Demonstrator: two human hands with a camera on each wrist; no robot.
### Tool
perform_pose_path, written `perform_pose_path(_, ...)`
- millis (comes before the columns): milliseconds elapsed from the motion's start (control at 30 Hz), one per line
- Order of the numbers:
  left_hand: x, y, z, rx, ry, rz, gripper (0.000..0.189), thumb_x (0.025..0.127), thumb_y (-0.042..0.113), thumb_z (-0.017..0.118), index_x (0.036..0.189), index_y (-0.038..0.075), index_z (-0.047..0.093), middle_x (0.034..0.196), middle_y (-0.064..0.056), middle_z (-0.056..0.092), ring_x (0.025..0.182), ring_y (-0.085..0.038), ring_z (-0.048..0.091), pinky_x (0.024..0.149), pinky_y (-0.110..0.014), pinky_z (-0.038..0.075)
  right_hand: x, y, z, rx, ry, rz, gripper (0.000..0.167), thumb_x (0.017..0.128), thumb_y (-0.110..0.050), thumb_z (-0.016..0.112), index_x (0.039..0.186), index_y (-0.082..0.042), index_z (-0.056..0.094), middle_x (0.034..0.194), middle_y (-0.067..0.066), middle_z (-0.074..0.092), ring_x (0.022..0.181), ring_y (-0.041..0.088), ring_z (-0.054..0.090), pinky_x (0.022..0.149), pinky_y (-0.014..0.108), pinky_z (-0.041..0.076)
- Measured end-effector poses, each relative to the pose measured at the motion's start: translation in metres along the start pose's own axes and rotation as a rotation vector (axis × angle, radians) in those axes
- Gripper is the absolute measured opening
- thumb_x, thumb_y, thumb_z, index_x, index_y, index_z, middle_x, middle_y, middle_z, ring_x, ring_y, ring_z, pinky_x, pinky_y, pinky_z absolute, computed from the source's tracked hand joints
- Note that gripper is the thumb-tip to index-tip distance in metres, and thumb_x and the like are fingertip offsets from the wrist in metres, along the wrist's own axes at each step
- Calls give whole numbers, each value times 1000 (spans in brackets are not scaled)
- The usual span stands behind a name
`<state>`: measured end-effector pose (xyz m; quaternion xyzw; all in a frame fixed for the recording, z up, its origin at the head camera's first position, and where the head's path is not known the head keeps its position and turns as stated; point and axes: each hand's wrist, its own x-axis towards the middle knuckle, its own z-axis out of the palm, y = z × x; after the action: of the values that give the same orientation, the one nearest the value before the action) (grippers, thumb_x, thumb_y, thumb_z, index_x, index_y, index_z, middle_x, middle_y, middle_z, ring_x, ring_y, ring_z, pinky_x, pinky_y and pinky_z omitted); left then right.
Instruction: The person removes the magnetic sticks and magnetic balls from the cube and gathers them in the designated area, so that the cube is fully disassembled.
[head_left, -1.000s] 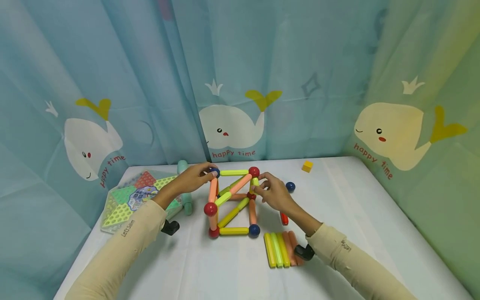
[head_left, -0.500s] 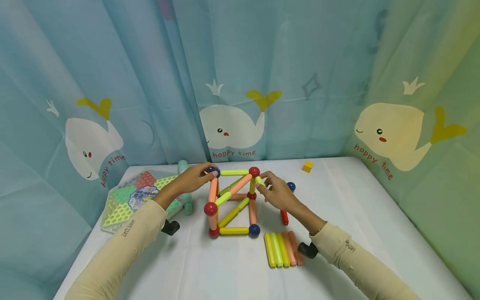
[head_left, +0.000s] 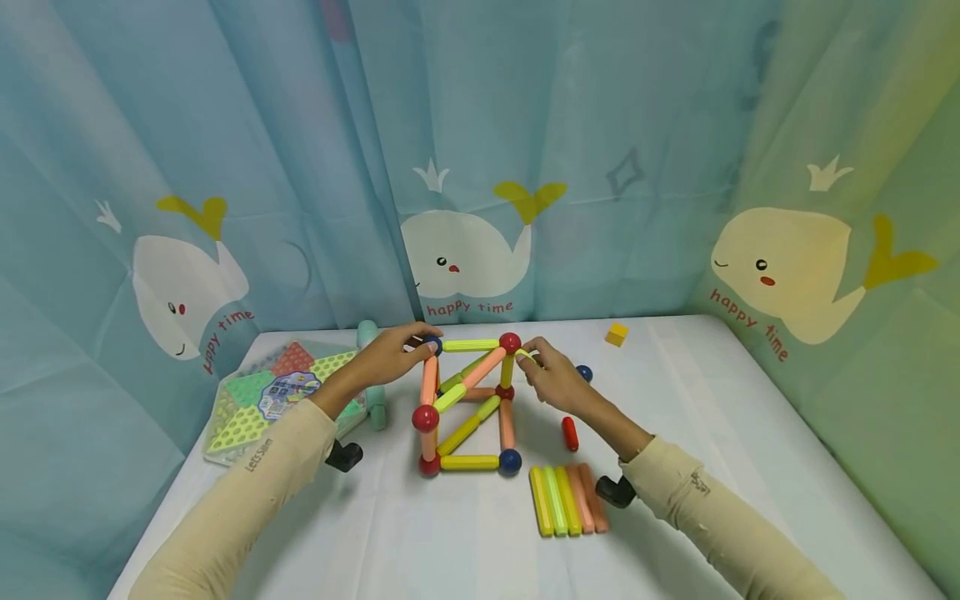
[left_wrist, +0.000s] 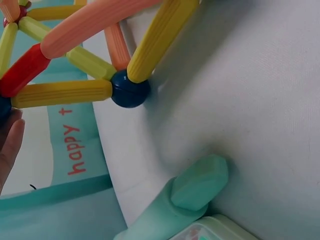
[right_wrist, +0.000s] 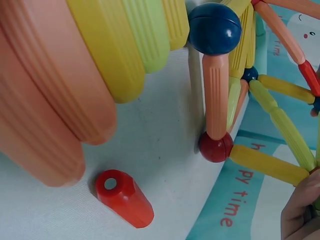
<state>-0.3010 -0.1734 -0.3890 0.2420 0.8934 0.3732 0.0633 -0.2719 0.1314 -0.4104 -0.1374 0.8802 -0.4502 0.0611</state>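
Observation:
A magnetic stick-and-ball frame [head_left: 469, 462] stands on the table, a box shape of yellow, yellow-green and salmon sticks with red and blue balls at its corners. My left hand [head_left: 386, 358] holds the blue ball [head_left: 432, 344] at its top back left corner; the left wrist view shows only part of that hand at its edge. Beside the red ball [head_left: 510, 342] at the top back right, my right hand [head_left: 557, 379] pinches a yellow-green magnetic stick [head_left: 525, 356]. Whether this stick touches the ball cannot be told. Fingers hide most of it.
Right of the frame lie a short red stick [head_left: 570, 434], a loose blue ball [head_left: 584, 373] and a row of several sticks [head_left: 557, 500]. A yellow cube [head_left: 617, 334] sits at the back. On the left are a clear case [head_left: 225, 437] and a teal tube [head_left: 377, 408].
My right hand has shifted slightly, and its yellow-green stick has gone from nearly upright to slanted, its end now up by the top red ball. The left hand stays on the blue ball.

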Motion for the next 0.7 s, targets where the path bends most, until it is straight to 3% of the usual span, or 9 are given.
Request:
perform_pose_path(167, 1, 0, 0, 21, 15, -13, 34, 104, 34, 56, 134, 19, 62, 124, -2, 68, 121, -27, 61, 100, -50, 51, 3, -2, 0, -36, 24, 40, 28, 106, -34, 48, 123, -12, 52, 73, 9, 53, 60, 21, 52, 56, 30, 42)
perform_pose_path(300, 2, -1, -1, 26, 15, -11, 34, 103, 34, 57, 133, 19, 63, 127, -4, 67, 121, -28, 61, 101, -50, 50, 5, 0, -1, -73, 87, 8, 23, 104, -32, 52, 115, -13, 58, 103, 16, 67, 89, 31, 66, 72, 39, 54)
perform_pose_path(400, 2, -1, -1, 23, 16, -8, 34, 103, 34, 58, 133, 19, 63, 127, -5, 67, 121, -28, 61, 101, -50, 50, 6, 1, -1, -68, 130, -41, 18, 104, -27, 53, 106, -11, 61, 122, 15, 66, 114, 38, 64, 88, 49, 54)
perform_pose_path(467, 2, -1, -1, 21, 18, -8, 34, 103, 34, 58, 133, 19, 63, 127, -5, 67, 121, -28, 61, 101, -50, 50, 7, 1, -1, -42, 135, -59, 17, 104, -25, 54, 103, -11, 61, 113, 15, 68, 107, 39, 66, 84, 48, 55)
perform_pose_path(533, 2, -1, -1, 20, 18, -8, 34, 103, 34, 58, 133, 19, 63, 128, -5, 66, 121, -28, 61, 101, -51, 50, 7, 2, -2, -24, 124, -75, 17, 104, -26, 55, 103, -10, 62, 95, 15, 68, 86, 34, 68, 71, 40, 55)
perform_pose_path(633, 2, 0, -1, 19, 17, -7, 34, 103, 33, 58, 133, 19, 63, 129, -5, 66, 121, -28, 61, 101, -51, 50, 4, 3, -6, -11, 78, -84, 20, 103, -28, 57, 110, -10, 61, 75, 17, 64, 57, 23, 54, 53, 31, 46)
perform_pose_path(700, 1, 0, -2, 21, 15, -8, 34, 103, 33, 58, 133, 18, 63, 129, -5, 66, 121, -28, 61, 101, -50, 50, 0, 5, -10, -21, 49, -87, 23, 103, -29, 58, 117, -10, 60, 70, 14, 65, 54, 22, 54, 53, 30, 46)
